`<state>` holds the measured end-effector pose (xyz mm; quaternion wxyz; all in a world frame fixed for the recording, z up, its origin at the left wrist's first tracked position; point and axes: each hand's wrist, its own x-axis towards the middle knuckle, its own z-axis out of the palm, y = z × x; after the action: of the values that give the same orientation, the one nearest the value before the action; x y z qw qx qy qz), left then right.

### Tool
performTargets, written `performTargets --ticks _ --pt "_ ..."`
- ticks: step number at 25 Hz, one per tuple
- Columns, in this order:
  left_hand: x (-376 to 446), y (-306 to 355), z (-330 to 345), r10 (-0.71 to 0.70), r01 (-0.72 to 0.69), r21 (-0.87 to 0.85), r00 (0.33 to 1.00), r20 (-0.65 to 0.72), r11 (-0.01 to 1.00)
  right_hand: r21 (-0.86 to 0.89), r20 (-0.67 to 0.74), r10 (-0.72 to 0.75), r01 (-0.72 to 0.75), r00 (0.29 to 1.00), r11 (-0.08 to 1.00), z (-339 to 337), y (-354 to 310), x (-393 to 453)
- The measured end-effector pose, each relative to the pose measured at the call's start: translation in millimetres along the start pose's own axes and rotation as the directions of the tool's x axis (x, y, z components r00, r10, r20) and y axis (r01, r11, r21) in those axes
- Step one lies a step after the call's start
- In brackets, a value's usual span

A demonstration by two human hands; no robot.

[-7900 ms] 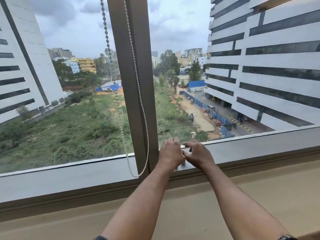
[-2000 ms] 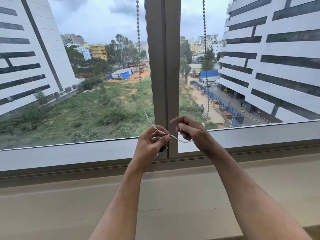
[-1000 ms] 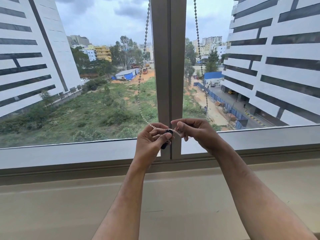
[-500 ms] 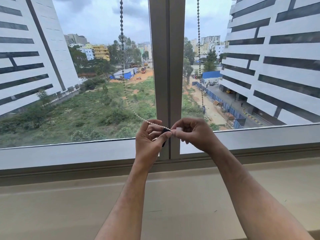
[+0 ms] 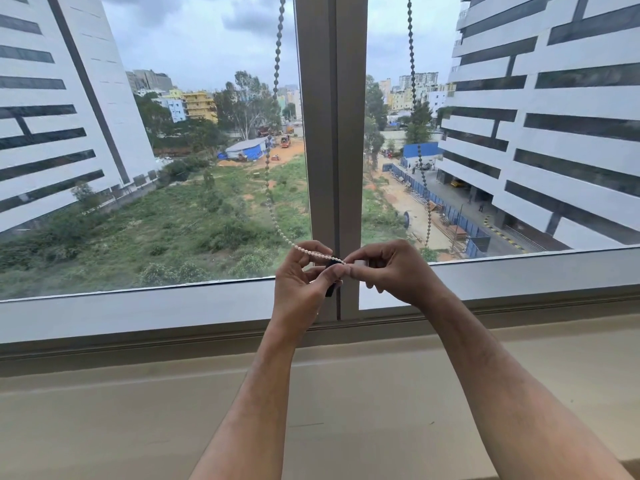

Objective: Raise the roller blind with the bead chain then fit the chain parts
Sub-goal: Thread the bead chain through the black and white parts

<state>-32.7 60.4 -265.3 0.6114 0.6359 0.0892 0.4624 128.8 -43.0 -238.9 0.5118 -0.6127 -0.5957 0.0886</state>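
1. Hands closer than a second ago; our left hand (image 5: 304, 282) pinches the bead chain (image 5: 313, 252) and a dark part (image 5: 331, 289) before the mullion (image 5: 330, 133).
2. Our right hand (image 5: 391, 271) grips a white part (image 5: 360, 263) against it; fitting looks imminent.

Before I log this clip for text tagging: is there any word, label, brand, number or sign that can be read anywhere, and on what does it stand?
None can be read.
Small dark part held in the left hand: no marking shows.
White piece at the right hand: plain.
Bead chain and window frame: no print.
Buildings and blue sheds outside: any signs are too small to read.
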Motion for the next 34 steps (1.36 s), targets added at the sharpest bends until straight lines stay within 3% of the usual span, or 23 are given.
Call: performTargets --ticks 5,15,22,29,34 --pt "0.6 -0.4 1.4 -0.008 0.008 0.038 1.000 -0.001 0.999 0.125 -0.038 0.020 -0.015 0.999 0.992 -1.6 0.7 2.4" --pt "1.3 -8.3 7.5 0.017 -0.014 0.045 0.997 -0.072 0.999 0.077 -0.066 0.065 -0.060 0.996 0.995 -1.2 0.7 2.0" --pt "1.4 -10.8 8.6 0.091 -0.087 0.069 0.995 -0.048 0.994 0.061 -0.042 0.040 -0.038 0.998 0.997 -6.0 -1.0 2.0" --pt "3.9 -9.9 9.9 0.090 -0.087 0.058 0.995 -0.052 0.995 0.259 -0.031 0.075 -0.064 0.997 0.964 -13.8 -3.7 4.4" --pt "3.1 -6.8 11.6 0.095 -0.094 0.032 0.995 -0.040 0.995 0.283 -0.072 0.071 -0.048 0.995 0.958 -19.6 -3.3 6.9"
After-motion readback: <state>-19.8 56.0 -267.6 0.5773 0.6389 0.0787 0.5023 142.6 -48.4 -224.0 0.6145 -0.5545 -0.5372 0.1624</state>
